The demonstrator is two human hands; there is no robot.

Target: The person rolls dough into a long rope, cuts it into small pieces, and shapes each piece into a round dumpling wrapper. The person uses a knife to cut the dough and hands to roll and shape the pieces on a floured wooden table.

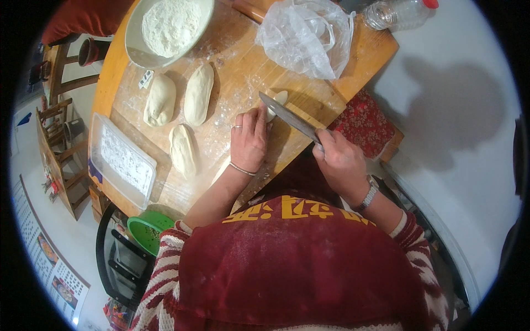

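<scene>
My right hand grips the handle of a kitchen knife. The blade lies over a piece of pale dough on the floured wooden board. My left hand is beside that dough, its fingers close together at the blade's left side; the fingertips' contact with the dough is partly hidden. Left of my hands lie three dough pieces: a thick one, a long one and a smaller one. Part of another pale strip shows beside my left forearm.
A bowl of flour stands at the top left, near a rolling pin and a crumpled plastic bag. A floury plastic tray is at the left edge. A clear jar stands top right; a green basin sits below the table.
</scene>
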